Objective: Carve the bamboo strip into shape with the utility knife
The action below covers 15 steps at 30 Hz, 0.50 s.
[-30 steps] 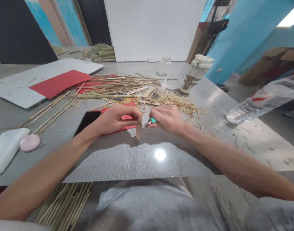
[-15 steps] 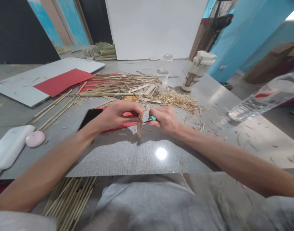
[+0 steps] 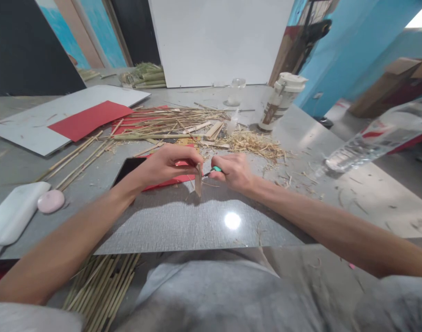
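Between the thumb and fingers of my left hand [image 3: 167, 163] is a thin, flat strip of straw [image 3: 198, 184], hanging upright above the table. My right hand [image 3: 234, 171] is closed around a small craft knife [image 3: 216, 168] with a green handle. Its dark blade points left and meets or nearly meets the strip; I cannot tell which. Under and behind my left hand lie a red sheet [image 3: 178, 179] and a dark flat panel [image 3: 126, 168].
Behind my hands lie many dry stalks [image 3: 183, 115] and a heap of straw shavings [image 3: 255, 142]. A white bottle [image 3: 282, 100] stands at the back right, a clear plastic bottle [image 3: 377, 133] farther right. At left are a white power bank-like object [image 3: 19, 214] and a pink disc [image 3: 51, 201].
The view has shifted slightly, so the scene sits a little differently. Both hands keep their grips on the strip and the knife, with barely any visible movement.
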Available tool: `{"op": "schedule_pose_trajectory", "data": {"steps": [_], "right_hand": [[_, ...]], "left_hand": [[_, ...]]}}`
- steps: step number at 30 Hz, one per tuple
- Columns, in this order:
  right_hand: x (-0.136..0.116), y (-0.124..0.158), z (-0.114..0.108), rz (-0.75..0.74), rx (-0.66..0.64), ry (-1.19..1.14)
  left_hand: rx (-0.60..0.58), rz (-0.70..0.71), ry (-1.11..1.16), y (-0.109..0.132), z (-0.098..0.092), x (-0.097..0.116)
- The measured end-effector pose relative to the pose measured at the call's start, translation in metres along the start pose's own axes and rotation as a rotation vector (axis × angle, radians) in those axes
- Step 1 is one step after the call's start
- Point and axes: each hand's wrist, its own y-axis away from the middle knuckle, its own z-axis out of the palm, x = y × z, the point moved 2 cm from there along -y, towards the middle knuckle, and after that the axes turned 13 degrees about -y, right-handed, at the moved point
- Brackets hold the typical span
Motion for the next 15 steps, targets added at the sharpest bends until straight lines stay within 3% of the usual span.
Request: {"op": "schedule_pose_trajectory", "data": {"steps": [8,15], "right_hand": [[0.0027,0.0003,0.0012,-0.009,-0.012,0.017],[0.0062,0.0034,0.0014,-0.018,-0.063,0.061]], "left_hand": [[-0.009,0.050,-0.029,-0.0008,-0.0003,-0.0001],[-0.008,-0.047,-0.022,-0.0025,0.0009,0.0003]]}}
